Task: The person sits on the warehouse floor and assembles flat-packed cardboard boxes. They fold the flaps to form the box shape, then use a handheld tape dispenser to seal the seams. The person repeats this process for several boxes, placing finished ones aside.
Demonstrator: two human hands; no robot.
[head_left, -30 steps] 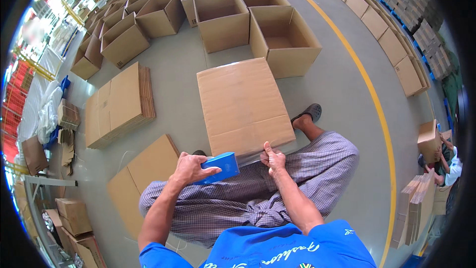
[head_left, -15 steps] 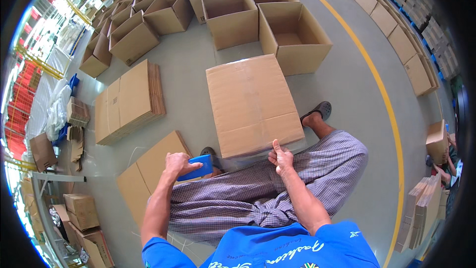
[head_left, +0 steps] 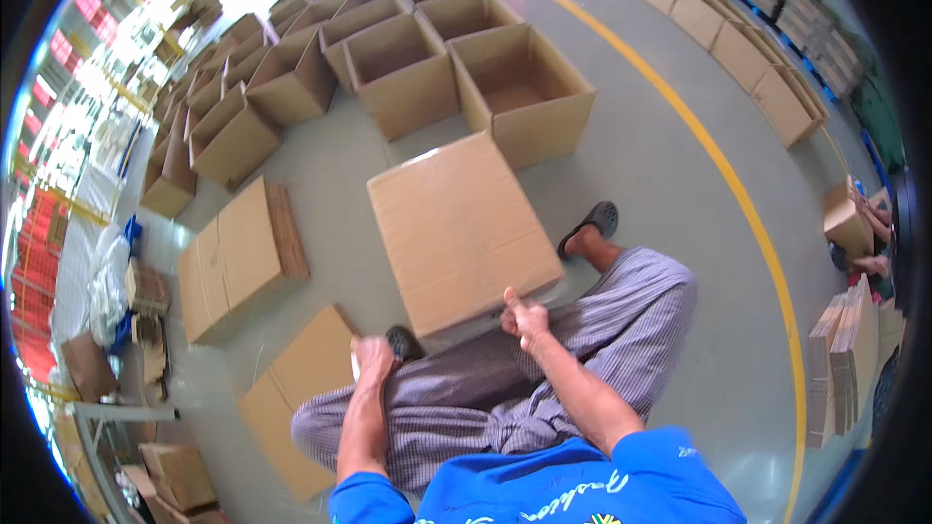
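A closed cardboard box (head_left: 461, 233) with clear tape along its top stands on the floor in front of my crossed legs. At its near edge is my right hand (head_left: 527, 318), thumb raised against the top and fingers curled at the side. My left hand (head_left: 374, 357) is closed beside the box's near left corner, above my leg and shoe. Only a thin pale edge shows by its fingers; the blue hand-held tool seen there half a second ago is now hidden. Flat cardboard sheets (head_left: 291, 378) lie under and left of that hand.
Several open boxes (head_left: 524, 87) stand in rows beyond the closed one. A stack of flattened cartons (head_left: 228, 257) sits to the left. A yellow floor line (head_left: 699, 136) curves along the right, with another person's hands (head_left: 872, 223) at a box past it. A metal frame (head_left: 126, 411) stands lower left.
The view has swung, shifting the scene leftward. My left hand has drawn nearer the box and turned, so the blue tool no longer shows. My right hand stays at the box's near edge.
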